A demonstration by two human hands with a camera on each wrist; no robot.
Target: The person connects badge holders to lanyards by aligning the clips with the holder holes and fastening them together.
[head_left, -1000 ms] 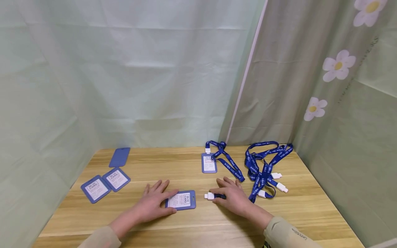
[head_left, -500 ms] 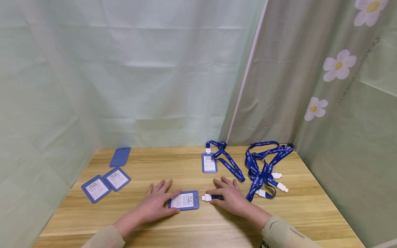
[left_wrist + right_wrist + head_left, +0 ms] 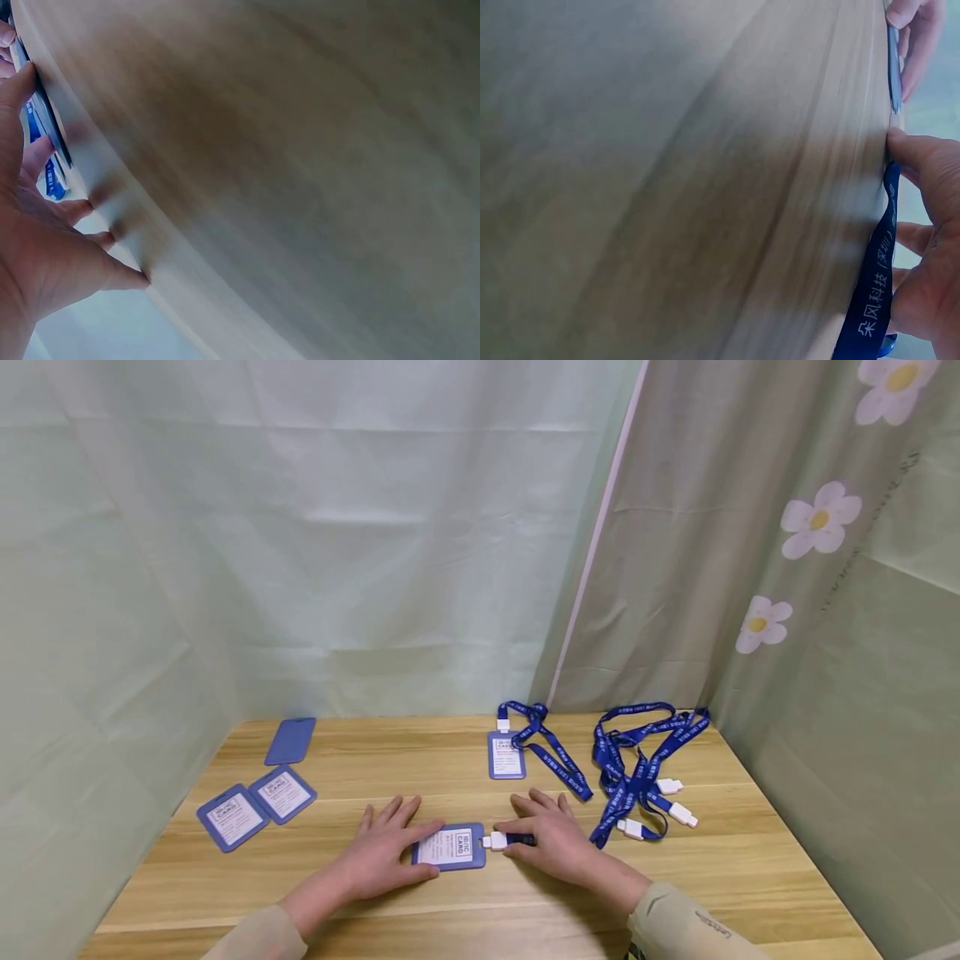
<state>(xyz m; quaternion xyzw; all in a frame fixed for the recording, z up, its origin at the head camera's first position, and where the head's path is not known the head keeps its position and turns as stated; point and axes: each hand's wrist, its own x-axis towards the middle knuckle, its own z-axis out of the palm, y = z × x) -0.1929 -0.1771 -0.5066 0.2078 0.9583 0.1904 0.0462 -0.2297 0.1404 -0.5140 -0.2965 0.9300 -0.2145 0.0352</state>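
Observation:
A blue ID card holder (image 3: 456, 847) lies flat on the table, its slotted end to the right. My left hand (image 3: 378, 852) grips its left part, thumb on the near edge and index finger on the far edge. My right hand (image 3: 551, 839) pinches the white clip (image 3: 495, 841) of a blue lanyard between thumb and index finger. The clip's tip is at the holder's slotted end; whether it enters the slot is too small to tell. In the right wrist view the lanyard strap (image 3: 871, 292) trails beneath my right hand. The left wrist view shows the holder (image 3: 49, 112) edge-on.
Two card holders with cards (image 3: 232, 817) and a plain blue one (image 3: 290, 741) lie at the left. At the back a card holder (image 3: 507, 755) is joined to a lanyard. Several tangled lanyards (image 3: 637, 777) with white clips lie at the right. Curtains surround the wooden table (image 3: 405, 756).
The card holder has slid slightly right with my left hand. My right hand has brought the clip left, closing the gap between clip and holder.

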